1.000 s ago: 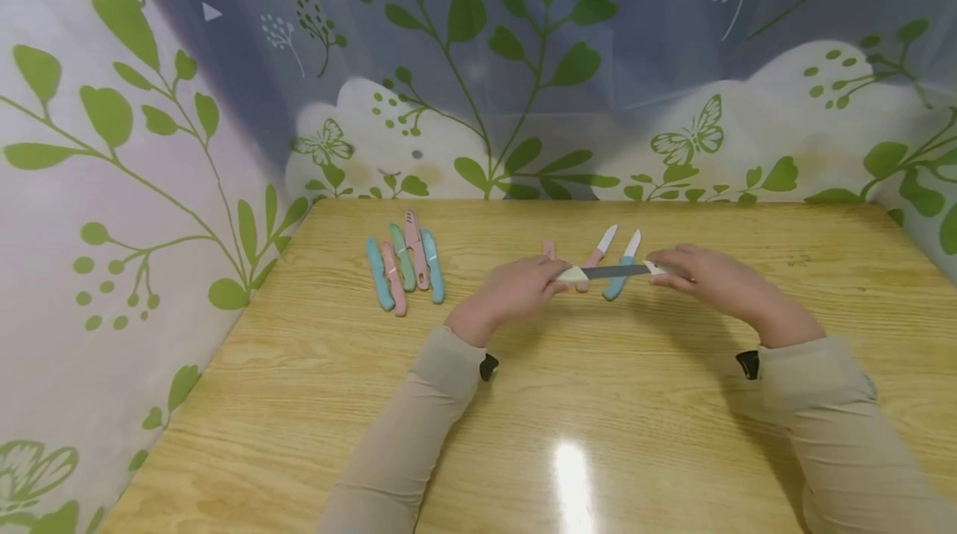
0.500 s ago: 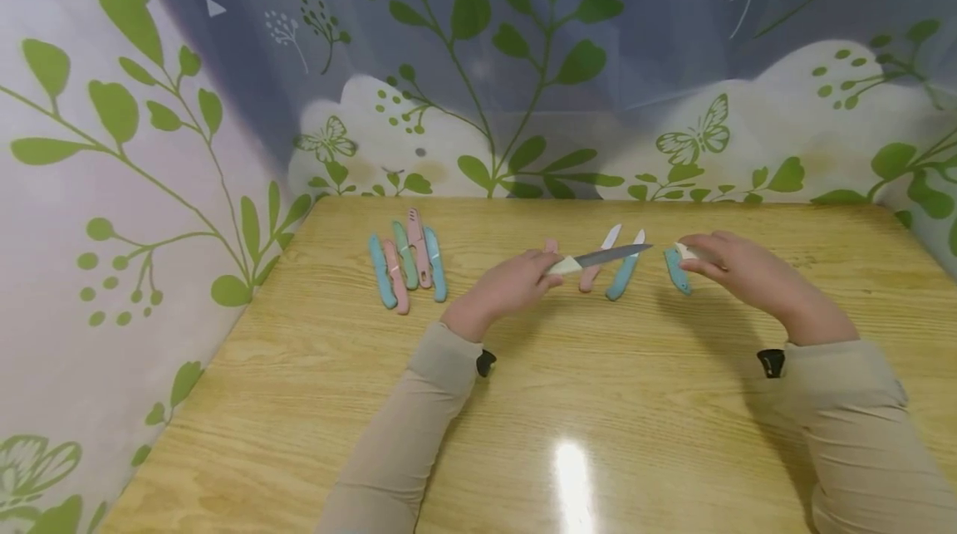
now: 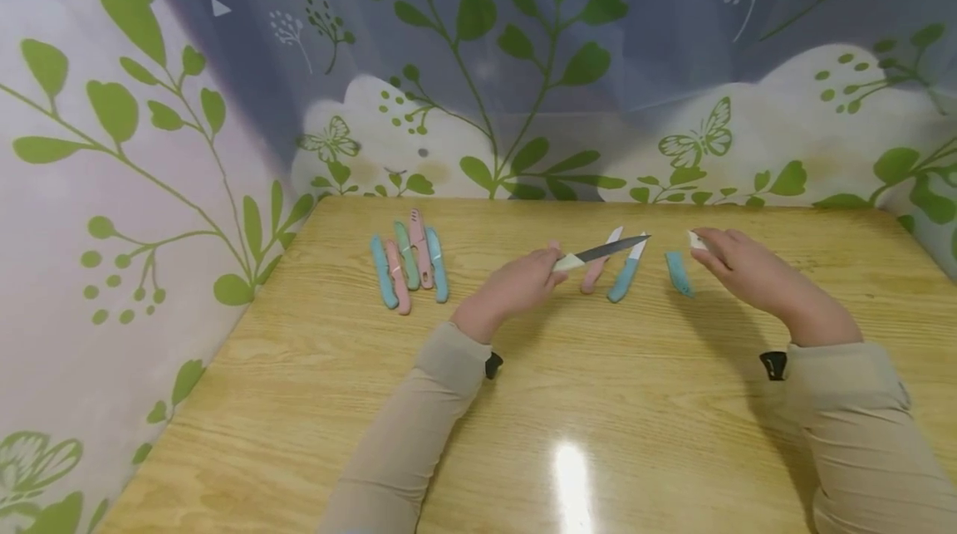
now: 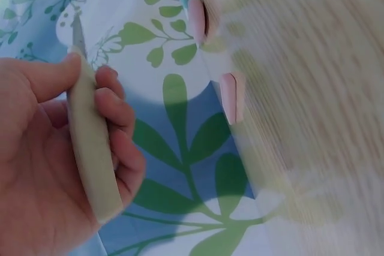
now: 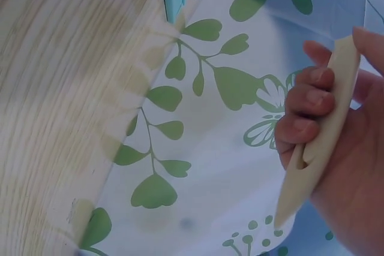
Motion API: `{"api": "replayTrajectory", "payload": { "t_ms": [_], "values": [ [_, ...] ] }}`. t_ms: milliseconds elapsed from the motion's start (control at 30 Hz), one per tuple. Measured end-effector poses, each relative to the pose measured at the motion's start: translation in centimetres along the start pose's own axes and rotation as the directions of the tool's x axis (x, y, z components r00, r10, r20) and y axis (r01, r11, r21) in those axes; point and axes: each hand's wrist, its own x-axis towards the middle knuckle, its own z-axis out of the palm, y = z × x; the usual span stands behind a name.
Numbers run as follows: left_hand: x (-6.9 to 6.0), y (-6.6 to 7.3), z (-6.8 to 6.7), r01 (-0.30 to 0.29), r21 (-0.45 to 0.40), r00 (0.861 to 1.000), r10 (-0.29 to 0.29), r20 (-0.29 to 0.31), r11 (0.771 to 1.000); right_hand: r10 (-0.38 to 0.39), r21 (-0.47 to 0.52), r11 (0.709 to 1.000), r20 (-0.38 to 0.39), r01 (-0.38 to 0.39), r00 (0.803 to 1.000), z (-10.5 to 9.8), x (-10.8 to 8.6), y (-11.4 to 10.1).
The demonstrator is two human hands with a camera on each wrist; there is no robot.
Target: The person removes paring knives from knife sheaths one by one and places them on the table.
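My left hand (image 3: 512,285) grips a knife by its cream handle (image 4: 96,148), its bare dark blade (image 3: 607,249) pointing right and slightly upward above the table. Apart from the blade tip, my right hand (image 3: 770,281) holds a cream knife sheath (image 5: 327,127) with fingers curled round it. Beneath the blade lie a pink-handled knife (image 3: 593,274) and a blue-handled knife (image 3: 624,281), both with white blades bare. A blue sheath (image 3: 679,272) rests to their right, near my right hand. Partly hidden behind my left hand is a pink piece (image 3: 554,245).
Several sheathed knives lie side by side at the table's left: a blue one (image 3: 384,272), a pink one (image 3: 397,278), a green one (image 3: 406,256) and others. A patterned curtain (image 3: 478,61) stands behind the wooden table (image 3: 598,401).
The cream sheath has come off the blade tip as my right hand moved right. The blade has tilted upward, and the blue sheath on the table has come into view.
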Motion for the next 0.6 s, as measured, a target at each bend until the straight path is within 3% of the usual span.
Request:
{"api": "replayTrajectory", "payload": {
  "t_ms": [267,433,533,567,600],
  "values": [
    [1.3,2.7,-0.1,0.075,0.148,0.997,-0.074,-0.017,0.986,0.032,0.010,0.999,0.000,-0.032,1.000,-0.6,-0.2,1.5],
    [2.7,4.7,0.0,0.067,0.182,0.998,-0.067,-0.005,0.981,0.081,-0.008,0.997,0.012,-0.081,0.997,-1.4,-0.3,2.7],
    [3.6,6.0,0.1,0.114,0.099,0.993,-0.115,0.004,0.989,0.126,-0.026,0.992,0.037,-0.126,0.991,-1.8,-0.3,3.7],
    [4.7,5.6,1.4,0.133,0.099,0.991,-0.136,0.022,0.986,0.142,-0.031,0.990,0.044,-0.141,0.989,-1.9,-0.4,4.0],
    [6.6,4.6,3.6,0.135,0.020,0.991,-0.135,0.003,0.991,0.155,-0.035,0.988,0.045,-0.153,0.987,-1.9,-0.4,4.3]
  ]
}}
